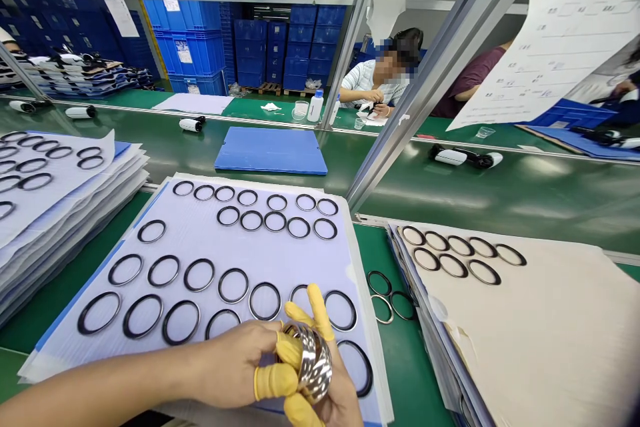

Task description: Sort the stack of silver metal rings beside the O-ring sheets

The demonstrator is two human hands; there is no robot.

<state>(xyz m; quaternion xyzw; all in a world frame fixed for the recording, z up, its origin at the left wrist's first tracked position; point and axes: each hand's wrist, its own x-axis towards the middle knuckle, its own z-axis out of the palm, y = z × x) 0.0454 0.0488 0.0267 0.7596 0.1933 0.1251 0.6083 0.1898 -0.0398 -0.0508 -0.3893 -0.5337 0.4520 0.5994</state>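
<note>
Both my hands meet at the bottom centre, over the near edge of a white sheet (pixel 187 233), with yellow covers on several fingers. My right hand (pixel 343 390) is wrapped round a bundle of shiny metal rings (pixel 317 363) standing face to face. From the left, my left hand (pixel 240 363) reaches in with its thumb and fingers closed on the same bundle. How many rings are in it I cannot tell. Rows of black-and-silver rings (pixel 167 327) lie flat on the sheet, and my left forearm and hands hide some of them.
On the right, a stack of pale sheets (pixel 550 333) carries several rings. Three loose rings (pixel 384 321) lie on the green table between the stacks. More layered sheets (pixel 100 207) stand at left. Beyond are a blue board (pixel 273 150), a slanting metal post (pixel 400 127) and a seated co-worker (pixel 370 83).
</note>
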